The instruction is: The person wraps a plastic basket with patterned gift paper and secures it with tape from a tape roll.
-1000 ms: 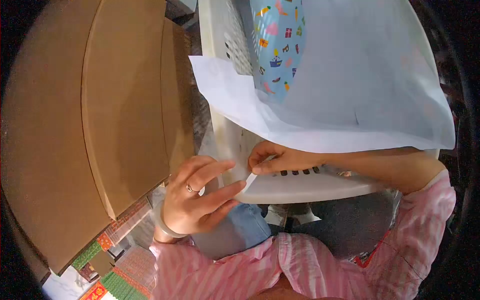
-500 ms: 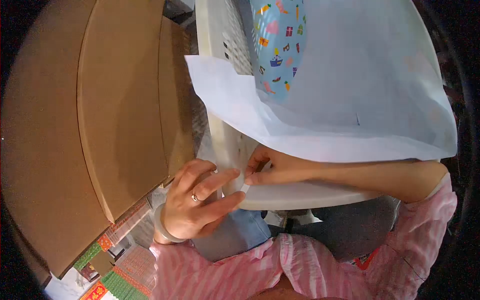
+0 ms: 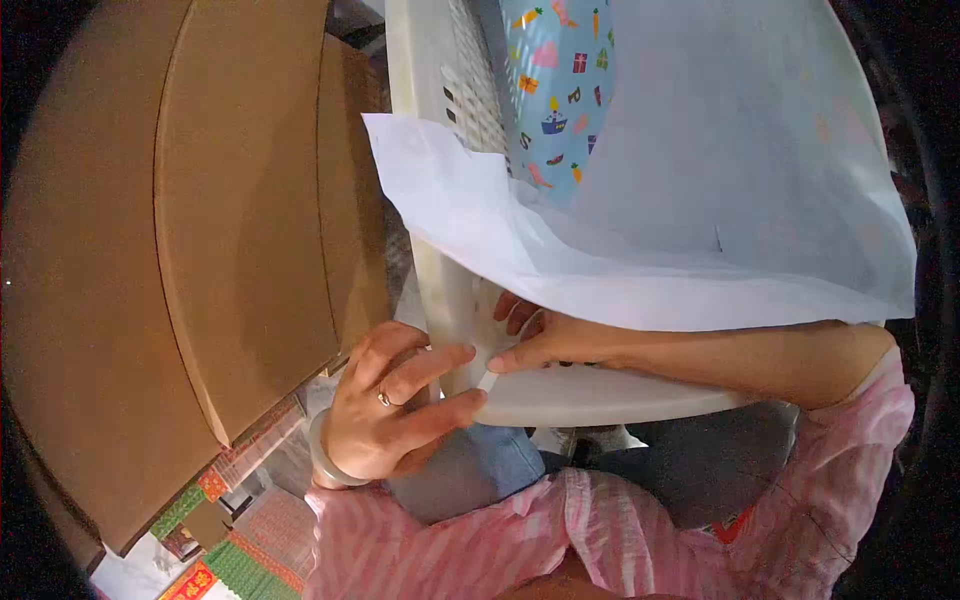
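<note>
My left hand [image 3: 405, 405], with a ring and a pale bracelet, is at the near left corner of a pale plastic surface [image 3: 600, 395]. Its fingers reach right, and the index fingertip is on the end of a small white strip [image 3: 488, 381]. The thumb tip is hidden below. From the right comes my right hand [image 3: 535, 335], its thumb by the other end of the strip and its fingers spread apart, partly under a large white sheet [image 3: 440, 185]. The sheet is draped over the surface.
Large brown cardboard boxes [image 3: 240, 220] stand close on the left. Blue material with colourful printed shapes [image 3: 560, 100] shows at the top, beside a perforated plastic panel [image 3: 475, 75]. Red and green printed packaging [image 3: 250, 550] lies at the lower left.
My right index finger has moved up and away from the thumb, opening its pinch at the strip. The left hand is almost still.
</note>
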`<state>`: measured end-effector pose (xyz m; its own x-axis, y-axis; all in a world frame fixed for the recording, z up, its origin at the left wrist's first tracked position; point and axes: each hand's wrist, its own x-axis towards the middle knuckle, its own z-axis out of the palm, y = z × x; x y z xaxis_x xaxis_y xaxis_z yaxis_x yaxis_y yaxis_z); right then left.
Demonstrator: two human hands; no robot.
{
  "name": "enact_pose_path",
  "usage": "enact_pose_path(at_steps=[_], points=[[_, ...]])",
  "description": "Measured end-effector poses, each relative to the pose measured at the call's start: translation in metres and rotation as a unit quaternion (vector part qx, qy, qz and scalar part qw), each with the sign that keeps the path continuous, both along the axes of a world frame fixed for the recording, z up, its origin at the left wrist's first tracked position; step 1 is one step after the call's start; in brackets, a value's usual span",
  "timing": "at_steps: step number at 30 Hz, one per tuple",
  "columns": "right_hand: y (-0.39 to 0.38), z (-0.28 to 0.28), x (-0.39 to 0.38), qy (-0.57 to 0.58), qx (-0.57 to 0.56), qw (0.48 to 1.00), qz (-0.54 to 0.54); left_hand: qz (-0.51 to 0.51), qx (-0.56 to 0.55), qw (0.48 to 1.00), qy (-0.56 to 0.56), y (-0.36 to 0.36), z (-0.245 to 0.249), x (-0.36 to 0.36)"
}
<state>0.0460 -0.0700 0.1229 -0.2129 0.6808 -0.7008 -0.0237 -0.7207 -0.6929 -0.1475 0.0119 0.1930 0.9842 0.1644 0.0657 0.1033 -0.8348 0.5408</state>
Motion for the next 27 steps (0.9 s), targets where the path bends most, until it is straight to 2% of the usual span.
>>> enact_pose_path(at_steps=[2,3,5,6,8,9,11,13,15,19,22,23,25,27], points=[[-0.008,-0.030,-0.008,0.122,0.023,0.992,-0.030,0.003,0.000,1.000,0.003,0.000,0.000,0.000],[-0.010,-0.042,-0.011,0.123,0.023,0.992,-0.029,0.005,-0.001,1.000,0.006,-0.001,0.001,0.000],[-0.012,-0.057,-0.016,0.099,0.120,0.988,-0.018,0.006,0.000,1.000,0.008,-0.001,0.001,0.001],[-0.010,-0.049,-0.013,0.098,0.121,0.988,-0.018,0.008,-0.002,1.000,0.010,-0.001,0.001,0.001],[-0.002,-0.021,-0.005,0.007,0.058,0.997,0.049,0.011,-0.001,1.000,0.010,-0.001,0.003,0.001],[-0.004,-0.020,-0.005,0.005,0.058,0.997,0.050,0.014,-0.001,1.000,0.012,-0.002,0.003,0.001],[-0.007,-0.018,-0.005,-0.016,0.118,0.986,0.115,0.019,0.004,1.000,-0.001,-0.003,0.000,0.001],[-0.004,0.012,0.005,-0.054,0.145,0.977,0.150,0.024,0.012,1.000,-0.012,-0.006,-0.003,-0.001],[-0.010,0.025,0.008,-0.175,0.275,0.904,0.277,0.101,-0.045,0.993,-0.047,-0.009,-0.006,-0.004],[-0.027,0.057,0.007,-0.151,0.350,0.899,0.217,0.114,-0.040,0.992,-0.047,-0.009,-0.004,-0.011],[-0.027,0.073,0.011,-0.147,0.493,0.843,0.160,0.101,-0.015,0.993,-0.058,-0.012,0.001,-0.015],[-0.027,0.079,0.014,-0.146,0.494,0.842,0.162,0.110,-0.023,0.991,-0.076,-0.016,0.003,-0.017],[-0.021,0.092,0.020,-0.097,0.383,0.902,0.176,0.123,-0.030,0.988,-0.094,-0.026,0.010,-0.024],[-0.016,0.088,0.020,-0.121,0.348,0.912,0.180,0.183,-0.062,0.971,-0.139,-0.036,0.017,-0.033]])
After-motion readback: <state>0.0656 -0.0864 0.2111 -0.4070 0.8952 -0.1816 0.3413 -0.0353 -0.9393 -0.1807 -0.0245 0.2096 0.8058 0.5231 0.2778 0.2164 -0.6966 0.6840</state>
